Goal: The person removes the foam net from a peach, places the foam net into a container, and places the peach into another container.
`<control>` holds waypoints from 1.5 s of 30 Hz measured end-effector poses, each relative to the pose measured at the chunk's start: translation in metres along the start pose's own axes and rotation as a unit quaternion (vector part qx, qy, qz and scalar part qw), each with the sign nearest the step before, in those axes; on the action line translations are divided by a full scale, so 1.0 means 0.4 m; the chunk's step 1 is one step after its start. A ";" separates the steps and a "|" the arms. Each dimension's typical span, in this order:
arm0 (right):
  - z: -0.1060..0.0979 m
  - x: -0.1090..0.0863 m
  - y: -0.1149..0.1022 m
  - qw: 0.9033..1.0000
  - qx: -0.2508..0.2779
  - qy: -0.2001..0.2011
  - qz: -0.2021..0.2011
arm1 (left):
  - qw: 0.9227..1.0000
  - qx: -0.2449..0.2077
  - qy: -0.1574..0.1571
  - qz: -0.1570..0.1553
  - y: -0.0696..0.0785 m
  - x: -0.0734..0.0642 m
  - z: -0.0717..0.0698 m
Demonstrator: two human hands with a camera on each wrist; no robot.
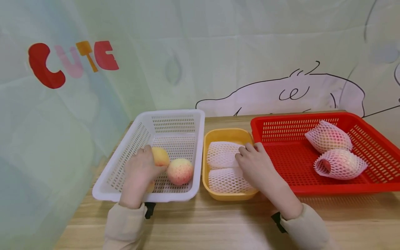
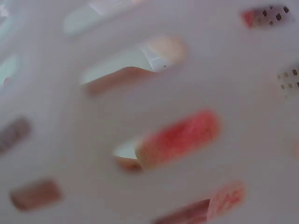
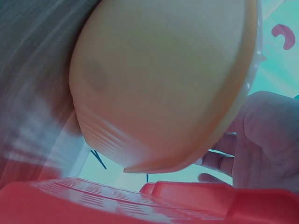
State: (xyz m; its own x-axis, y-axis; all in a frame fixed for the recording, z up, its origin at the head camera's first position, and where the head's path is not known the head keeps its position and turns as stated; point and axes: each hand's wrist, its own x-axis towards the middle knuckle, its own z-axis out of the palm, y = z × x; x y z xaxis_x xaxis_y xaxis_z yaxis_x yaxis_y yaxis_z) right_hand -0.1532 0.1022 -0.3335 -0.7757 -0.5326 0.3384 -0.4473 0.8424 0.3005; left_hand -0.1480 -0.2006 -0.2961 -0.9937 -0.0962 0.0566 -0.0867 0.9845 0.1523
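Yellow tub stands — right grip, red basket beside it

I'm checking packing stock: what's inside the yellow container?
The yellow container holds at least two white foam nets, one behind the other. The right hand hides part of them from the head view, and whatever lies beneath the nets cannot be seen.

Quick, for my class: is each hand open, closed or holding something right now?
Left hand: at the yellow peach; whether its grip is closed cannot be told.
Right hand: at the foam nets; cannot tell whether it holds one.
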 end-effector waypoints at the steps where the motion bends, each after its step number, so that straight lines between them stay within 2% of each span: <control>1: -0.002 0.000 0.001 1.000 0.004 -0.004 0.001 | 1.000 0.002 -0.003 0.001 0.000 -0.001 0.000; 10: -0.005 0.002 0.004 0.999 0.030 -0.029 0.005 | 1.000 0.018 -0.017 0.018 -0.005 -0.001 0.003; 18: -0.003 -0.003 0.009 0.999 0.035 -0.015 0.000 | 0.996 0.004 -0.070 0.051 0.000 -0.002 0.000; 23: -0.007 -0.005 0.011 0.999 0.044 -0.014 0.002 | 0.996 0.000 -0.078 0.047 0.001 -0.001 0.001; 28: -0.028 -0.007 0.018 0.997 0.065 -0.036 0.022 | 0.995 0.004 -0.083 0.045 0.007 -0.008 -0.005; 39: -0.050 -0.009 0.041 0.993 0.104 -0.043 0.045 | 0.994 0.004 -0.100 0.037 0.026 -0.044 -0.034; 45: -0.069 -0.014 0.068 0.983 0.169 -0.028 0.060 | 0.995 0.011 -0.088 0.049 0.041 -0.064 -0.050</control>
State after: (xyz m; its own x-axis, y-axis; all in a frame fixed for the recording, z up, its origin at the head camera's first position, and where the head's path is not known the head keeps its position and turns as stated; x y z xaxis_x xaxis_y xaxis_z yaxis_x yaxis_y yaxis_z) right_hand -0.1487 0.1257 -0.3028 -0.8507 -0.4308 0.3011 -0.4667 0.8827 -0.0555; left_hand -0.1225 -0.1850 -0.2753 -0.9942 0.0254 -0.1045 0.0113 0.9910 0.1335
